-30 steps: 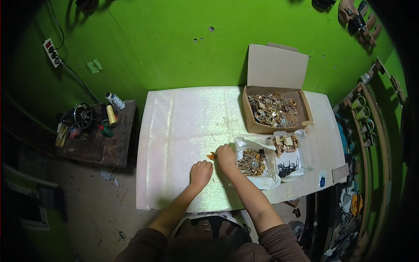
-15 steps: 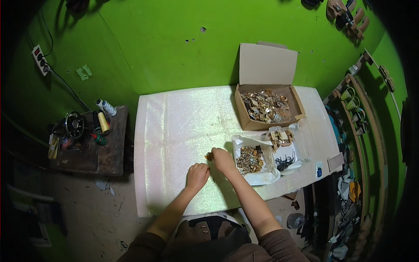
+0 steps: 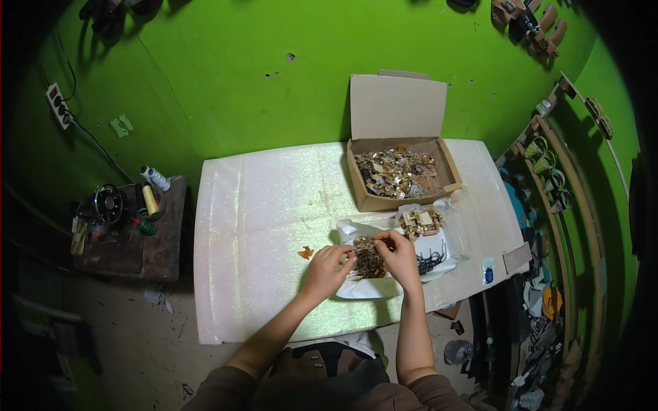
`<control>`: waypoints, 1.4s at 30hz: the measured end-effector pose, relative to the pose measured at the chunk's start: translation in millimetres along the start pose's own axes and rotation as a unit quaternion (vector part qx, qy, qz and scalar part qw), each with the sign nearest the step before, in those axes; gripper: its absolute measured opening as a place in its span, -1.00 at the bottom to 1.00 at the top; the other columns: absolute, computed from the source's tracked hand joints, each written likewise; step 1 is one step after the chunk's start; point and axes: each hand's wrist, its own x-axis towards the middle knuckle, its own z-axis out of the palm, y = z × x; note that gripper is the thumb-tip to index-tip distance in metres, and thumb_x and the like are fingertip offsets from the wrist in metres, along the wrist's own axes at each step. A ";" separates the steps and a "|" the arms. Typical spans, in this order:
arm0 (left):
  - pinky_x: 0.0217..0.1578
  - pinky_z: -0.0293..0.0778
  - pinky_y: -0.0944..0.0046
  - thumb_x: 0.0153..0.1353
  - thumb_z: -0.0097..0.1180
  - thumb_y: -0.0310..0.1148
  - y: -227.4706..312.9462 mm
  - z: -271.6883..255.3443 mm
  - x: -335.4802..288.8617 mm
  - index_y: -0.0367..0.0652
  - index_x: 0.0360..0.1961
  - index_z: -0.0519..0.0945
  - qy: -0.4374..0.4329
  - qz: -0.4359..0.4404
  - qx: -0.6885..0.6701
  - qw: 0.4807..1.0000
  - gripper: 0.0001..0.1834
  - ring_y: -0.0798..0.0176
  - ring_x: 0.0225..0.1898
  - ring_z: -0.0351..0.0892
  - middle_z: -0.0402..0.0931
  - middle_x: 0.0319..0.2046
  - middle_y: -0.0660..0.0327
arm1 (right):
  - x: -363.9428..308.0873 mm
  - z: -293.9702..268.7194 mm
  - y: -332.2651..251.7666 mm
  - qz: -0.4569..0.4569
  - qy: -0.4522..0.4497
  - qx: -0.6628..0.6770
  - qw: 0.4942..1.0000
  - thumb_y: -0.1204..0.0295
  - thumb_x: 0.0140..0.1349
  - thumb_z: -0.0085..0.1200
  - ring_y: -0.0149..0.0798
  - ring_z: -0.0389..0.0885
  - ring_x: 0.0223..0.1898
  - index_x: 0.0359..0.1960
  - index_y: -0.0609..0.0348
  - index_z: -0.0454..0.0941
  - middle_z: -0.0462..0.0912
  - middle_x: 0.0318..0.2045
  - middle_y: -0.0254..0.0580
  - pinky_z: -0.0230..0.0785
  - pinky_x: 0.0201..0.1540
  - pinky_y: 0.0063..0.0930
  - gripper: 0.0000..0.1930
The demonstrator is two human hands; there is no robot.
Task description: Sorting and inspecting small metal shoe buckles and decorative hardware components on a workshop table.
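My right hand (image 3: 401,262) is over a white paper-lined tray (image 3: 370,288), thumb and fingertips pinched together. Whatever is between them is too small to make out. Below it, the tray holds a heap of small gold and silver metal ornaments (image 3: 369,264). At the tray's left edge is my left hand (image 3: 327,274), its fingers bent toward the thumb; I cannot make out what they hold. An orange-brown piece (image 3: 306,253) lies by itself on the shimmery white tabletop (image 3: 253,240), left of the tray and beyond my left hand.
Behind the tray stands an open cardboard box (image 3: 384,203) full of shiny ornaments. Gold buckle-like pieces (image 3: 420,220) and black strands (image 3: 430,260) lie in white wrapping to the right. A sewing machine (image 3: 110,204) stands at left, a wooden rack (image 3: 558,226) at right.
Both hands have moved right, from the bare tabletop to the ornament tray. The orange-brown piece, at my right fingertips before, now lies free on the table. The whole view has shifted slightly.
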 end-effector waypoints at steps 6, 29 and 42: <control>-0.27 0.34 0.22 0.06 0.01 -0.37 16.1 43.2 7.3 -0.20 -0.30 0.51 0.088 0.006 0.014 0.996 -0.81 0.13 -0.37 0.45 0.48 -0.42 0.13 | 7.0 -41.0 29.4 -0.063 -0.005 -0.018 0.998 0.50 0.10 -0.08 -0.25 0.54 -0.44 -0.31 0.29 0.50 0.56 -0.42 -0.04 0.35 -0.36 -0.50 -0.84; -0.23 0.34 0.15 0.05 -0.11 -0.51 92.3 143.2 18.7 -0.26 -0.33 0.49 0.079 -0.055 0.032 0.995 -0.82 -0.02 -0.27 0.44 0.45 -0.34 0.03 | -4.5 -138.0 90.9 0.021 -0.228 -0.002 0.974 0.44 0.10 -0.06 -0.33 0.55 -0.37 -0.19 0.29 0.46 0.57 -0.40 -0.07 0.36 -0.28 -0.55 -0.75; -0.23 0.36 0.24 0.08 -0.10 -0.45 71.1 148.7 102.1 -0.25 -0.28 0.49 0.044 -0.095 -0.097 0.990 -0.81 0.05 -0.27 0.45 0.44 -0.33 0.06 | 46.2 -136.9 99.6 0.076 -0.191 0.080 0.975 0.42 0.16 -0.05 -0.54 0.48 -0.38 -0.20 0.25 0.47 0.57 -0.41 -0.27 0.32 -0.32 -0.68 -0.78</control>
